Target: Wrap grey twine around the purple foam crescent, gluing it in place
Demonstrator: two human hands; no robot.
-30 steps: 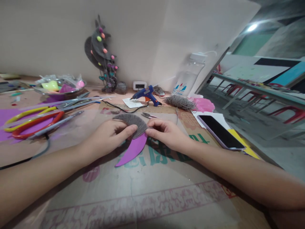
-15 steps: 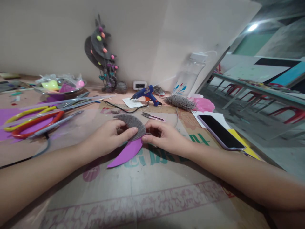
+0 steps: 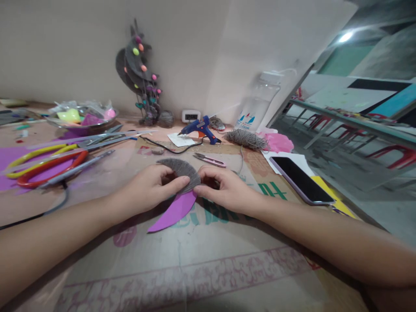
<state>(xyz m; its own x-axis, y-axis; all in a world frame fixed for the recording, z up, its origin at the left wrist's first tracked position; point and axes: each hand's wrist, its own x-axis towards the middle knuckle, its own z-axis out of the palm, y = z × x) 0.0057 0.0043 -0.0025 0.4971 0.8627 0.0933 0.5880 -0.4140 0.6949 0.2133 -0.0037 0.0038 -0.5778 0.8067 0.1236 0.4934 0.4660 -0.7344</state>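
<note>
A purple crescent cutout (image 3: 173, 212), its upper part wrapped in gray yarn, is at the center of the frame, above a printed cardboard sheet (image 3: 201, 242) with green lettering and a reddish patterned band. The left hand (image 3: 151, 184) pinches its wrapped part between thumb and fingers; the right hand (image 3: 224, 188) is narrowly curled at its right edge, though whether it grips there I cannot tell. Just above lie thread snips (image 3: 211, 160), then a blue glue gun (image 3: 201, 128) and a gray yarn skein (image 3: 245, 139). Scissors (image 3: 69, 169) and a metal bowl (image 3: 65, 128) occupy the left; a smartphone (image 3: 300, 180) rests at right. A pale wall (image 3: 81, 52) fills the upper left. In the upper right, a long table (image 3: 351, 115) and red stools (image 3: 399, 157) stand on a gray floor (image 3: 344, 160) beneath a bright light (image 3: 346, 37).
</note>
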